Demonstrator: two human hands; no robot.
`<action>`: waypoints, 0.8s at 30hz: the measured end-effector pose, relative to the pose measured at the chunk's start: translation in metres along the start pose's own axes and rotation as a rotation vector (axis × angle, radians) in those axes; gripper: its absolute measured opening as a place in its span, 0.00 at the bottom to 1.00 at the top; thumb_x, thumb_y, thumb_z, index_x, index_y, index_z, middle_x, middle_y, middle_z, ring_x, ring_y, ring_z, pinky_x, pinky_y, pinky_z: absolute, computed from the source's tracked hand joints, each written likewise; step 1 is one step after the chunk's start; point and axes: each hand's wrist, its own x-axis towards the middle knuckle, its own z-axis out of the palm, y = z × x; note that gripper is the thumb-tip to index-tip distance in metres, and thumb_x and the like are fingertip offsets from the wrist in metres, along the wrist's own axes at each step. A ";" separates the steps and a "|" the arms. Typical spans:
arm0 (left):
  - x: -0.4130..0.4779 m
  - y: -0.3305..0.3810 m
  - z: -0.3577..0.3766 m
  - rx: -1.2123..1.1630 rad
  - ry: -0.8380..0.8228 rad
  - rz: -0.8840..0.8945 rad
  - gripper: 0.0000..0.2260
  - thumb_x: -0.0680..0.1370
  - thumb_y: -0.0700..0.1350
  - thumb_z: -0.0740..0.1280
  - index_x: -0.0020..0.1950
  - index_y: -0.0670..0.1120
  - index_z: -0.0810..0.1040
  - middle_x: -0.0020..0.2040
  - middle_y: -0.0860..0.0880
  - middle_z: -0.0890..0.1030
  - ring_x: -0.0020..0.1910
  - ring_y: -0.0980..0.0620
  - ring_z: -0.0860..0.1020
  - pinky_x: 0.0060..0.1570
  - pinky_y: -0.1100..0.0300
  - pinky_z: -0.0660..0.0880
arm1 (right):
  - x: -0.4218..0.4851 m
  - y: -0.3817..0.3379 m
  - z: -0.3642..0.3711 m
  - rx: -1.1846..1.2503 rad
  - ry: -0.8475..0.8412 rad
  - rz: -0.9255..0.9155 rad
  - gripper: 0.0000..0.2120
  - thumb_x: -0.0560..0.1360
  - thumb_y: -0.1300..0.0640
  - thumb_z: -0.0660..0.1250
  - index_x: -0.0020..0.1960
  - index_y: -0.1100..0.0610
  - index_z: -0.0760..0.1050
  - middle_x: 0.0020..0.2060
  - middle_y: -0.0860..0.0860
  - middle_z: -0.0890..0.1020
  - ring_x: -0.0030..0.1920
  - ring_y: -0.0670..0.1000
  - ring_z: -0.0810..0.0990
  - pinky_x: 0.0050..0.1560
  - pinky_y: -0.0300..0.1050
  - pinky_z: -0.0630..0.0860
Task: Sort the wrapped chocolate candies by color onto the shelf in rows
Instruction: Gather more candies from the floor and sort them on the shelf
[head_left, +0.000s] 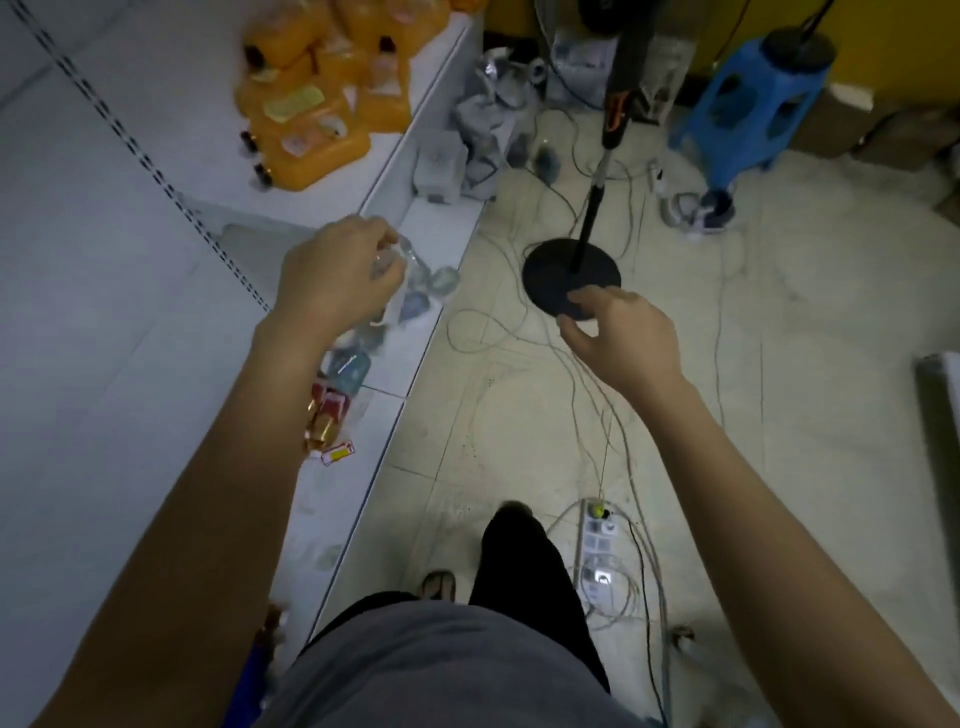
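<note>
The white metal shelf (441, 228) runs along the left, with the pale tiled floor (779, 364) to its right. Orange plastic jugs (311, 130) stand at the shelf's far end. Nearer, blue-wrapped candies (415, 301) lie by its front edge, partly under the left hand (332, 270) — red-and-gold wrapped candies (324, 421) nearer still. A black round stand base (561, 270) sits on the floor beyond the right hand (618, 332).

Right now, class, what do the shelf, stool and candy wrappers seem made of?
Shelf: likely white painted metal, matte; slotted strip. Stool: probably moulded blue plastic; cut-out sides. Candy wrappers: thin film, bluish-clear, some gold foil; glints, crinkles.
</note>
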 end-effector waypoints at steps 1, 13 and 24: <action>0.016 -0.001 -0.009 0.020 0.049 -0.003 0.16 0.78 0.53 0.62 0.62 0.47 0.74 0.59 0.46 0.78 0.56 0.43 0.76 0.48 0.51 0.74 | 0.026 -0.001 -0.005 0.009 0.024 -0.036 0.18 0.76 0.46 0.63 0.62 0.54 0.76 0.51 0.54 0.82 0.50 0.57 0.79 0.45 0.49 0.75; 0.060 0.033 -0.235 0.492 0.751 -0.277 0.18 0.78 0.54 0.58 0.63 0.48 0.74 0.57 0.46 0.77 0.57 0.45 0.76 0.51 0.47 0.74 | 0.291 -0.170 -0.159 0.474 0.506 -1.037 0.14 0.77 0.50 0.62 0.58 0.55 0.78 0.46 0.53 0.83 0.46 0.56 0.80 0.41 0.48 0.74; -0.038 -0.020 -0.370 0.590 0.463 -0.987 0.22 0.76 0.61 0.57 0.67 0.55 0.71 0.66 0.46 0.70 0.59 0.47 0.75 0.59 0.48 0.72 | 0.344 -0.397 -0.203 0.353 0.113 -1.464 0.17 0.79 0.49 0.58 0.67 0.50 0.71 0.59 0.51 0.78 0.60 0.53 0.73 0.53 0.49 0.71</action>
